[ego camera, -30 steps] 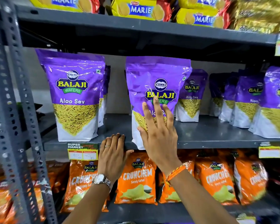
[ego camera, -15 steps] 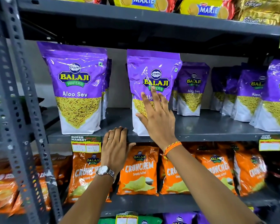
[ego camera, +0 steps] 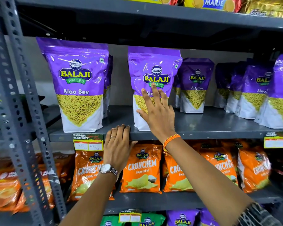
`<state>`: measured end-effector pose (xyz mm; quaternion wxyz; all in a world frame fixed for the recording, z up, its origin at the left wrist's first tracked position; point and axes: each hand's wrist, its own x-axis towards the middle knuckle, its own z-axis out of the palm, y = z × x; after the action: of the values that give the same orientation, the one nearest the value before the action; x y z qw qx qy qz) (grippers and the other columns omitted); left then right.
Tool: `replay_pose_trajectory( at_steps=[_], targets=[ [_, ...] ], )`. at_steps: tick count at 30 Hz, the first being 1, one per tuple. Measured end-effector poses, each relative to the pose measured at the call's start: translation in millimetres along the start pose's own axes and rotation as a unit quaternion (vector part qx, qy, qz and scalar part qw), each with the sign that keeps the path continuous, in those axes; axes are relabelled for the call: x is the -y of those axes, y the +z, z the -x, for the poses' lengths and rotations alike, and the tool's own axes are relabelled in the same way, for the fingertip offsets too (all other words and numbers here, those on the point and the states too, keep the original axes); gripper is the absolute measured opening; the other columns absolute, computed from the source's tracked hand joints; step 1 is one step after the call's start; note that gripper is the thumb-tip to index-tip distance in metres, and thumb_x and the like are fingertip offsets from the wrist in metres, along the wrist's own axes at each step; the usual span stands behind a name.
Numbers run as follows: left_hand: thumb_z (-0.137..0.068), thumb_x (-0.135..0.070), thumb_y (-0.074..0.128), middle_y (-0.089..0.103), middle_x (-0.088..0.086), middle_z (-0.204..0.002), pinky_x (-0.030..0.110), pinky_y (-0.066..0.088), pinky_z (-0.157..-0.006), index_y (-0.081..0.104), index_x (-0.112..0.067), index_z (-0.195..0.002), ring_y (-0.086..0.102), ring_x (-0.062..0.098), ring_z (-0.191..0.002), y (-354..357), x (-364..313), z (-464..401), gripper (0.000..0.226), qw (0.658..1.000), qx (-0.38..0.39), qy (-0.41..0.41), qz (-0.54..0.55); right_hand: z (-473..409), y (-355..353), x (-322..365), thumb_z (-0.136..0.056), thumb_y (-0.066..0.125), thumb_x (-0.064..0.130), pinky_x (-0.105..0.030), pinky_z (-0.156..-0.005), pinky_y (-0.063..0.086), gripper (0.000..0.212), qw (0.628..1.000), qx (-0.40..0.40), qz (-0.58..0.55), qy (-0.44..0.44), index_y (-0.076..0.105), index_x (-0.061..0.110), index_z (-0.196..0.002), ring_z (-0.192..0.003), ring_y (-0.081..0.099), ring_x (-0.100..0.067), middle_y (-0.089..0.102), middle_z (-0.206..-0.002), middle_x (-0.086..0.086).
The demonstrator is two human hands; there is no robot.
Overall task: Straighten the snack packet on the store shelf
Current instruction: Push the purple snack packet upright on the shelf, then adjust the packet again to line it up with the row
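Head view looks down on the right hand [ego camera: 158,115], fingers spread wide and laid flat against the lower front of the purple Aloo Sev packet [ego camera: 153,74], gripping nothing. An orange thread band [ego camera: 170,141] circles that wrist. The left hand [ego camera: 118,147] rests with its fingers curled loosely over the front lip of the grey shelf [ego camera: 203,126], just left of the packet; it wears a ring and a wristwatch [ego camera: 108,169]. The packet stands upright near the shelf's front edge, roughly in the middle, with another purple packet [ego camera: 78,82] well apart on its left and more purple packets [ego camera: 196,85] set further back on its right. A price tag [ego camera: 88,142] hangs under the shelf lip beside the left hand. Below, orange Crunchem packets [ego camera: 141,168] fill the next shelf
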<state>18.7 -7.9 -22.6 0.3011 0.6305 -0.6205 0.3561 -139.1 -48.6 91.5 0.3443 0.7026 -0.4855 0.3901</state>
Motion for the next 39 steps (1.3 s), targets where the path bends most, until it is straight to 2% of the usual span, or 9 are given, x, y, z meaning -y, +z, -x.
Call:
replay_pose_trajectory(
  at_steps=[8,16,20,23,26,31,33,36,39],
  targets=[
    [-0.092,-0.046,0.060,0.063,0.014,-0.133,0.044,0.030,-0.111,0.058,-0.010,-0.133,0.060,0.035,-0.120,3,0,-1,0.055,1.000,0.001,0.005,0.008,-1,5,-1,-0.092,0.056,0.063,-0.044,-0.074,0.057,0.072,1.000,0.002,0.000,0.002,0.040,0.030,-0.155,-0.141,0.040,-0.031,0.032,-0.165,-0.006],
    [-0.090,-0.045,0.063,0.063,0.014,-0.134,0.046,0.037,-0.110,0.058,-0.009,-0.133,0.060,0.035,-0.121,1,-1,-1,0.056,1.000,0.006,-0.001,0.012,0,6,-2,-0.087,0.063,0.065,-0.045,-0.075,0.057,0.079,1.000,-0.005,-0.001,-0.005,0.040,0.030,-0.155,-0.141,0.040,-0.031,0.033,-0.165,-0.006],
    [-0.089,-0.044,0.068,0.063,0.014,-0.134,0.046,0.034,-0.111,0.058,-0.010,-0.133,0.060,0.035,-0.121,-1,-1,0,0.056,1.000,-0.003,0.000,0.022,3,-1,-16,-0.091,0.051,0.070,-0.046,-0.080,0.057,0.079,0.999,-0.018,-0.008,-0.028,0.031,0.034,-0.159,-0.139,0.039,-0.033,0.028,-0.167,-0.006],
    [-0.092,-0.044,0.061,0.060,0.013,-0.137,0.046,0.030,-0.116,0.055,-0.010,-0.137,0.055,0.034,-0.125,-4,-6,3,0.056,0.998,-0.020,-0.012,0.053,2,-9,-40,-0.097,0.041,0.070,-0.050,-0.091,0.055,0.073,0.997,-0.038,-0.058,-0.028,0.030,0.034,-0.159,-0.137,0.038,-0.036,0.028,-0.167,-0.007],
    [-0.088,-0.041,0.058,0.057,0.013,-0.142,0.047,0.028,-0.120,0.051,-0.009,-0.141,0.051,0.035,-0.131,-10,-19,9,0.062,0.992,-0.046,-0.048,0.108,-3,-13,-75,-0.099,0.040,0.067,-0.053,-0.104,0.048,0.073,0.996,-0.051,-0.078,-0.013,0.029,0.029,-0.160,-0.140,0.036,-0.037,0.026,-0.167,-0.009],
    [-0.086,-0.032,0.063,0.048,0.014,-0.153,0.047,0.024,-0.124,0.049,-0.007,-0.145,0.042,0.035,-0.143,-16,-66,8,0.065,0.986,-0.089,-0.027,0.139,-14,-4,-143,-0.101,0.045,0.061,-0.055,-0.110,0.043,0.069,0.990,-0.073,-0.103,0.056,0.033,0.025,-0.159,-0.138,0.027,-0.032,0.026,-0.167,-0.012],
    [-0.085,-0.029,0.065,0.048,0.015,-0.153,0.049,0.027,-0.124,0.052,-0.006,-0.143,0.040,0.034,-0.145,-17,-90,1,0.064,0.984,-0.107,-0.008,0.144,-20,4,-171,-0.102,0.041,0.062,-0.050,-0.109,0.041,0.068,0.989,-0.052,-0.108,0.087,0.033,0.025,-0.159,-0.137,0.031,-0.038,0.024,-0.167,-0.010],
    [-0.084,-0.027,0.063,0.051,0.014,-0.149,0.051,0.035,-0.118,0.055,-0.007,-0.140,0.041,0.034,-0.141,-17,-128,-13,0.060,0.979,-0.120,0.012,0.166,-28,17,-209,-0.104,0.046,0.054,-0.050,-0.105,0.041,0.063,0.988,-0.044,-0.104,0.103,0.037,0.021,-0.157,-0.131,0.036,-0.042,0.028,-0.165,-0.014],
    [-0.092,-0.033,0.056,0.049,0.013,-0.153,0.049,0.031,-0.121,0.053,-0.006,-0.144,0.040,0.033,-0.145,-8,-161,-25,0.058,0.979,-0.099,0.033,0.175,-32,33,-236,-0.103,0.049,0.040,-0.055,-0.098,0.048,0.057,0.990,-0.028,-0.098,0.100,0.040,0.018,-0.155,-0.131,0.037,-0.044,0.031,-0.163,-0.016]
  ],
)
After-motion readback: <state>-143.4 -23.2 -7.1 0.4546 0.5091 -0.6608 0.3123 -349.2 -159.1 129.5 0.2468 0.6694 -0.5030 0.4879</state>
